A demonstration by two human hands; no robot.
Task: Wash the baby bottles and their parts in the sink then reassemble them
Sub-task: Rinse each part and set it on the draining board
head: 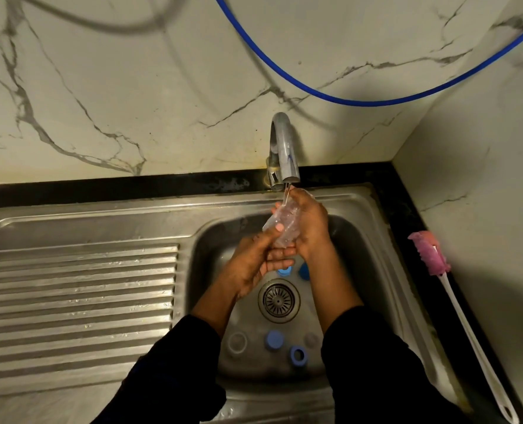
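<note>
Rinsing 1 clear bottle (284, 223) under the thin stream from the faucet (284, 148), just right of frame centre, above the basin of the sink (197, 258). Gripped by both hands: left hand (251, 267) closed round the lower end, thumb pressed across the wall; right hand (310, 228) wrapped round the upper end from the right. Held tilted. Cannot tell the mouth end through glare and water.

Step in hand, as judged: washing stage, reassembly not yet begun. No part fitted to the bottle; loose parts lying separate on the basin floor.

Next move, as estimated:
- Rotate the bottle under the stream to flush the inside. Maintain a firm grip; wet plastic probably slippery.
- Free 1 hand before reaching for the bottle brush (428, 252) on the black counter at the right edge of the frame.
- Set the rinsed bottle on the drainboard (79, 301), left half of the frame, well apart from the unwashed parts.

Count:
- 1 bottle; no second bottle in view.
- 2 hands, both occupied.
- 6 loose parts in the basin. Just above the drain strainer (278, 299): left blue piece (283, 271) and right blue piece (304, 270), both partly hidden by the hands. Lower centre: 1 clear ring (237, 342), 1 blue cap (274, 339), 1 blue ring (297, 354), 1 greyish piece (311, 339), too blurred to identify.
- 1 bottle brush, pink head, white handle.
- 1 faucet, 1 drain strainer, 1 blue hose (376, 102) across the upper right.
</note>
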